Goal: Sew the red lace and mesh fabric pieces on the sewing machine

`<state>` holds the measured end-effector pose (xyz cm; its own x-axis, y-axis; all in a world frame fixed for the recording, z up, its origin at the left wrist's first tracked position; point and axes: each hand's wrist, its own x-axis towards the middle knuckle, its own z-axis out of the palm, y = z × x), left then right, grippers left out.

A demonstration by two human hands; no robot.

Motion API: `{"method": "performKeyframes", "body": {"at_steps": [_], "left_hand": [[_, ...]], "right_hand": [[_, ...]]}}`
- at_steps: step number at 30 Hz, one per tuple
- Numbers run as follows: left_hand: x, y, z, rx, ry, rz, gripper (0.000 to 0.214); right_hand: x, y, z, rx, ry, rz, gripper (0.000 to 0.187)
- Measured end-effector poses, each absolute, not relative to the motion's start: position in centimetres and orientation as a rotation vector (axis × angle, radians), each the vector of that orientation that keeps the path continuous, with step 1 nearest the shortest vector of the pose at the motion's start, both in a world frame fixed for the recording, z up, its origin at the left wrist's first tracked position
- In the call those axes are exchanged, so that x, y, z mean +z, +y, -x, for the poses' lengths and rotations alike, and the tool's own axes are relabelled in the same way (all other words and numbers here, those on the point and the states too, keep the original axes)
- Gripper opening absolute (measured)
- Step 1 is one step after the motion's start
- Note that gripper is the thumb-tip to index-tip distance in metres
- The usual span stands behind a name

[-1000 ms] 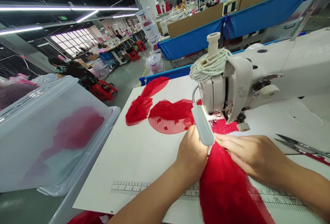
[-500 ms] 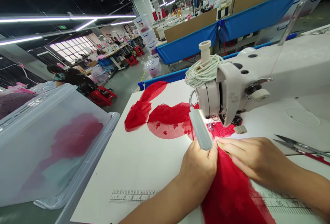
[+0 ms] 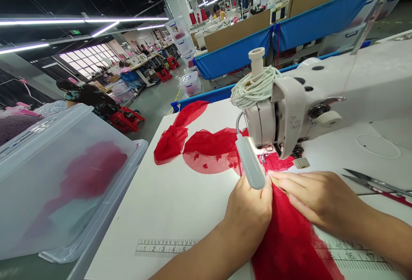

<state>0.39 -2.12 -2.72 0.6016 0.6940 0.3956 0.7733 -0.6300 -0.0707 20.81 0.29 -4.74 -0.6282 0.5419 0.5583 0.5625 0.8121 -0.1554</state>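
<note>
Sheer red lace fabric runs from the table's front edge up under the presser foot of a white sewing machine. My left hand is closed on the fabric's left edge just before the foot; a grey lamp head hides part of its fingertips. My right hand lies across the fabric's right side, thumb and fingers pinching its edge close to the left fingertips. Beyond the lamp, more red mesh with small flower motifs spreads over the white table.
Thread snips with red handles lie to the right of my right hand. A translucent plastic bin with red cloth inside stands against the table's left side. Ruler markings run along the front. Co-workers sit farther back.
Both hands keep their hold on the red fabric near the presser foot, almost unmoved. The camera view has shifted very slightly.
</note>
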Motion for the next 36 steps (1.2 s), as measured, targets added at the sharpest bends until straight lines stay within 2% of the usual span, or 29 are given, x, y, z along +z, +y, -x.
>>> {"method": "performKeyframes", "body": {"at_steps": [9,13,29,36], "left_hand": [[-2.1,-2.6,-0.5,-0.464,-1.3,2.7,0.034],[-1.6,-2.7,-0.6,-0.568,-1.242,2.777,0.048],[-1.8,-2.5,-0.7,-0.5,-1.291,2.771,0.04],[-1.9,-2.3,-0.5,-0.548,-1.264,2.772,0.051]], "right_hand": [[-3.9,0.8,-20.9,-0.127,-2.419,0.795,0.035],[-4.7,0.8,-20.7,-0.084,-2.358,0.867,0.036],[-5.0,0.7,-20.7,-0.049,-2.358,0.881,0.038],[-5.1,0.7,-20.4,-0.03,-2.367,0.889,0.039]]}}
